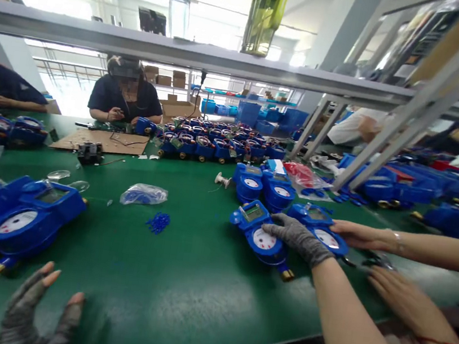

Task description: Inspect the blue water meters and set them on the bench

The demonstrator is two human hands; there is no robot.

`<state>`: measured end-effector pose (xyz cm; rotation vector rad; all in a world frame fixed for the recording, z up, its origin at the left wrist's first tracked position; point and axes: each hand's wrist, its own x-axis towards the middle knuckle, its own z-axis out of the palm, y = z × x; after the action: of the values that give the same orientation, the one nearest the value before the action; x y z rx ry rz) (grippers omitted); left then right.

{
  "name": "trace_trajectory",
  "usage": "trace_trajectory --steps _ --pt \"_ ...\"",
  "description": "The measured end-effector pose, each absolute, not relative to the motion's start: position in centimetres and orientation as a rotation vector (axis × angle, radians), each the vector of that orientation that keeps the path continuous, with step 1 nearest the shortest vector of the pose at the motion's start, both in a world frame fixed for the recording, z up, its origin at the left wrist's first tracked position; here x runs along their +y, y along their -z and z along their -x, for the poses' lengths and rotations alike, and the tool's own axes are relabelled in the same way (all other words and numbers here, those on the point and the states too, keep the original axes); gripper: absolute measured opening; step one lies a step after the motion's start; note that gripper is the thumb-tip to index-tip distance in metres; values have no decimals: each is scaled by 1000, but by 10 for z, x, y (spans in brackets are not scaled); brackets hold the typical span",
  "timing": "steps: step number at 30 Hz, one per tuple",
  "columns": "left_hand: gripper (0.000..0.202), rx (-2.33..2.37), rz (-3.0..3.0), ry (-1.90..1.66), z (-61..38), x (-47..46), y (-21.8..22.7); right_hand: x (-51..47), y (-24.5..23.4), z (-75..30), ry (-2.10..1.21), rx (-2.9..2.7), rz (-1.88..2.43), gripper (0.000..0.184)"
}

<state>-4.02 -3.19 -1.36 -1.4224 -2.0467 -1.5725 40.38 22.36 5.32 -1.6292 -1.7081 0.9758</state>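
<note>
My right hand (295, 235), in a grey fingerless glove, reaches across the green table and grips a blue water meter (265, 239) by its upper right side. This meter has a small display, a white round dial and a brass pipe end. My left hand (41, 311), gloved the same way, hovers over the table at the lower left. Its fingers and thumb are apart with nothing between them. Closest to it is another blue water meter (19, 222) among several at the left. Whether the gripped meter touches the table is hard to see.
A co-worker's hand (351, 233) touches a neighbouring water meter (325, 237) at the right. Small blue parts (158, 222) lie beside a plastic bag (143, 195) mid-table. Rows of meters (216, 147) stand farther back. A shelf beam (211, 58) crosses above; another person (125, 92) sits opposite.
</note>
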Motion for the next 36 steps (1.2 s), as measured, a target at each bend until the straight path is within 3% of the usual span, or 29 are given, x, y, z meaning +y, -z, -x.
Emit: trace_trajectory --steps 5,10,12,14,17,19,28,36 --pt "45 -2307 1623 2005 -29 -27 35 179 -60 -357 -1333 -1574 1441 41" --pt "69 -2342 1666 2773 -73 -9 43 104 -42 -261 -1804 -1437 972 53" --pt "80 -2331 1536 2872 -59 -8 46 96 -24 -227 -1877 -1522 829 52" --pt "83 -2336 1410 2780 -34 -11 49 111 -5 -201 -1691 -1721 912 44" --pt "85 -2245 1373 2684 0 -20 53 158 21 -173 -983 -1993 1292 27" --pt "85 -2199 1340 2688 10 -25 56 188 31 -158 -751 -2071 1393 20" --pt "81 -2120 1428 2626 12 -18 50 212 33 -124 -534 -2195 1515 16" --pt "83 -2013 1291 2915 3 -20 49 206 20 -130 -615 -2175 1464 14"
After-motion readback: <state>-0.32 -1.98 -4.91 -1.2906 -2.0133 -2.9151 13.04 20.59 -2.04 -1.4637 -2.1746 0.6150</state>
